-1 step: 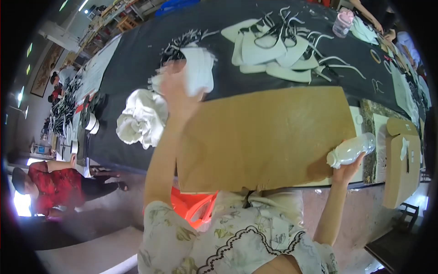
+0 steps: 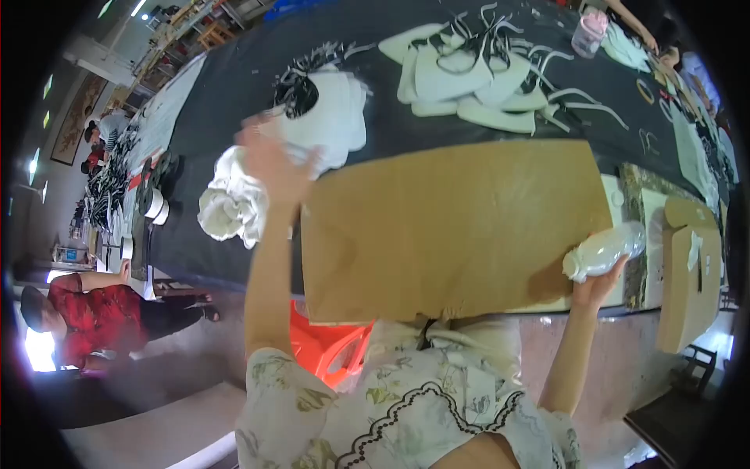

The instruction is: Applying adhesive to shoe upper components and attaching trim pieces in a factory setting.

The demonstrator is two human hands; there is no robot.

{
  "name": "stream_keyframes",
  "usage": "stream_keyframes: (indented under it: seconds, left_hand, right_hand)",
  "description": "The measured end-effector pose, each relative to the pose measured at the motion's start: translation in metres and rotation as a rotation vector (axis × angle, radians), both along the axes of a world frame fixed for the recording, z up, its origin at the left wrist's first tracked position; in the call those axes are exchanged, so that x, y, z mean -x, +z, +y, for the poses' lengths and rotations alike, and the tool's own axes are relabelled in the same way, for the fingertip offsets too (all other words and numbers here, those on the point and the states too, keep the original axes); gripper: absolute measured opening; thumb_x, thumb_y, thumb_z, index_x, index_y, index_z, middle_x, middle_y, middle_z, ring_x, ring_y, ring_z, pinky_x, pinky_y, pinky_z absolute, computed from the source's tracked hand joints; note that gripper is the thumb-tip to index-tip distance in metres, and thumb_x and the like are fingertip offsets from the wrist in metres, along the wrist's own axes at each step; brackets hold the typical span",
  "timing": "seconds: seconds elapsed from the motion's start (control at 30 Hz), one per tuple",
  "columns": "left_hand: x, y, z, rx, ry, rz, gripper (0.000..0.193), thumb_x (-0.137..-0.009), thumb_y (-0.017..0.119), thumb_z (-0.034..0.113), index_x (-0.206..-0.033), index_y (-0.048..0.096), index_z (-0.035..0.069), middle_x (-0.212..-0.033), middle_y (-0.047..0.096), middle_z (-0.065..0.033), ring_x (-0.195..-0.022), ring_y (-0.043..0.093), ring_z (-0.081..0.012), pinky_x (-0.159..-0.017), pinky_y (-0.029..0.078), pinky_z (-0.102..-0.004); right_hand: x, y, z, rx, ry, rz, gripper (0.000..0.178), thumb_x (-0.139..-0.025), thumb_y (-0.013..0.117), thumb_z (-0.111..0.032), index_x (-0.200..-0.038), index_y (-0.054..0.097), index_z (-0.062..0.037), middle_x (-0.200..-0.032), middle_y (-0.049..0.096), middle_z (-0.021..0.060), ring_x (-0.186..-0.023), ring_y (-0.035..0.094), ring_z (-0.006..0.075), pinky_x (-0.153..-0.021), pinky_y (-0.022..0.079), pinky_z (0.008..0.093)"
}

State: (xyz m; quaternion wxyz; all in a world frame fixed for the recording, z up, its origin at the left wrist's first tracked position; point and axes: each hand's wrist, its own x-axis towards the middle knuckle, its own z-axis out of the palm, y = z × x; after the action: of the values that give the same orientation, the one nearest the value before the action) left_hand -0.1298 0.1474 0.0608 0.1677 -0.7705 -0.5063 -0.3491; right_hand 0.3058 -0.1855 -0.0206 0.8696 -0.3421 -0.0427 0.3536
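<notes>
Up goes the left forearm, nearly straight ahead, and there's the left hand at its end, blurred, fingers apart, thumb out wide! Across the way, the right forearm angles outward, right hand curled in a grip.

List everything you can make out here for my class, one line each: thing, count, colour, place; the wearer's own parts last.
Table: one, black top, centre
Cardboard sheet: one, brown, near table edge
Bottle: one, whitish, in right hand
Cloth bundle: one, white, left of sheet
Flat-piece stack: one, white with dark straps, beyond sheet
Strapped pile: one, pale, far side
Jar: one, clear and pink, far right
Box: one, brown, right
Plastic seat: one, red, below table
Co-worker: one, red top, lower left
Sleeves: two, white floral, bottom
Left hand: one, bare, blurred, over bundle
Right hand: one, bare, around bottle
</notes>
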Motion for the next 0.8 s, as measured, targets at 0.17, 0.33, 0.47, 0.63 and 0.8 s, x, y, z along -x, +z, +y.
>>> stream_keyframes:
  seconds: [0.17, 0.33, 0.47, 0.63, 0.8]
  left_hand:
    - [0.249, -0.072, 0.020, 0.503, 0.235, -0.089, 0.076, -0.075, 0.064, 0.048, -0.134, 0.038, 0.008, -0.135, 0.039, -0.0209, -0.129, 0.033, -0.0356, -0.101, 0.032, -0.0433]
    - [0.208, -0.052, 0.020, 0.248, 0.459, -0.222, 0.032, -0.079, 0.057, 0.028, -0.094, 0.062, 0.001, -0.084, 0.065, -0.0155, -0.077, 0.062, -0.0330, -0.068, 0.046, -0.0413]
    - [0.067, 0.035, -0.046, -0.048, -0.079, -0.615, 0.019, -0.083, 0.058, 0.007, -0.098, 0.057, -0.005, -0.085, 0.064, -0.0133, -0.073, 0.060, -0.0191, -0.067, 0.049, -0.0320]
    - [-0.119, -0.014, -0.166, 0.321, -0.768, 0.054, 0.035, -0.083, 0.057, 0.014, -0.116, 0.050, 0.004, -0.097, 0.057, -0.0133, -0.091, 0.056, -0.0280, -0.076, 0.047, -0.0406]
    - [-0.191, -0.054, -0.148, 0.777, -0.823, -0.261, 0.025, -0.078, 0.052, 0.011, -0.101, 0.050, 0.002, -0.095, 0.056, -0.0198, -0.088, 0.054, -0.0369, -0.075, 0.043, -0.0449]
  right_hand:
    - [0.020, 0.001, 0.027, -0.075, 0.083, 0.026, 0.059, -0.087, 0.049, -0.050, -0.129, 0.041, -0.0105, -0.124, 0.050, 0.0111, -0.111, 0.050, 0.0303, -0.091, 0.043, 0.0468]
    - [0.015, 0.007, 0.018, -0.131, 0.028, 0.057, 0.056, -0.088, 0.046, -0.050, -0.126, 0.045, -0.0082, -0.119, 0.053, 0.0149, -0.108, 0.052, 0.0311, -0.090, 0.044, 0.0465]
    - [0.003, 0.014, 0.002, -0.120, -0.005, 0.013, 0.060, -0.087, 0.049, -0.052, -0.126, 0.042, -0.0082, -0.116, 0.054, 0.0122, -0.106, 0.053, 0.0326, -0.087, 0.046, 0.0466]
    - [0.017, 0.006, 0.018, -0.225, 0.094, 0.001, 0.057, -0.086, 0.048, -0.050, -0.123, 0.044, -0.0073, -0.104, 0.058, 0.0152, -0.090, 0.058, 0.0300, -0.068, 0.052, 0.0429]
    - [0.002, -0.006, -0.006, -0.213, 0.186, -0.030, 0.061, -0.084, 0.050, -0.049, -0.127, 0.040, -0.0079, -0.105, 0.057, 0.0169, -0.084, 0.060, 0.0309, -0.062, 0.054, 0.0408]
